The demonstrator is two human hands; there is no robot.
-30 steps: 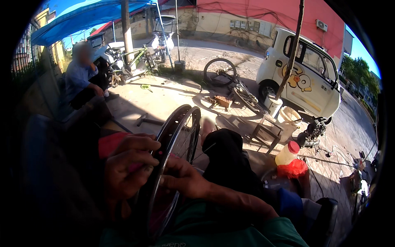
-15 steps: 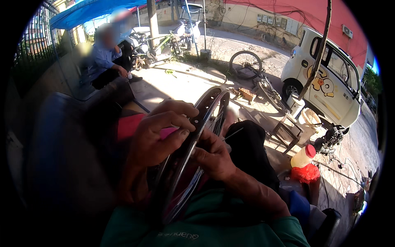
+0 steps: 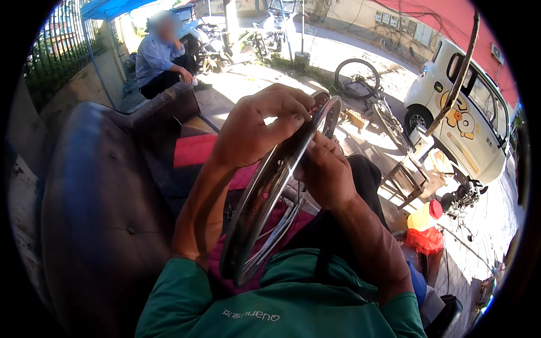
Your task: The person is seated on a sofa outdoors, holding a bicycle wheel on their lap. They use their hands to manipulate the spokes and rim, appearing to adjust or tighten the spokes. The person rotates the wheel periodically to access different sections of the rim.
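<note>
A bare metal bicycle wheel rim [image 3: 256, 208] stands tilted on edge over my lap, spoke holes along its outer face. Thin spokes [image 3: 277, 239] hang loosely together inside its lower part. At the rim's upper part, the fingertips of my left hand [image 3: 265, 121] are pinched together against the outer face; whatever they hold is too small to make out. From the other side my right hand [image 3: 328, 172] is closed at the rim's inner edge, its fingers partly hidden behind the metal.
A dark padded sofa [image 3: 107, 225] is at my left, with a red cloth [image 3: 194, 150] on it. Another person [image 3: 160, 62] sits at the far left. On the right are a wooden stool [image 3: 406, 183], a red-lidded jar [image 3: 424, 217], a bicycle [image 3: 389, 124] and a white van [image 3: 459, 107].
The view has shifted, so the surroundings sit farther right. My left fingers, more spread before, are now pinched at the rim. A thin rod beside my right hand no longer shows.
</note>
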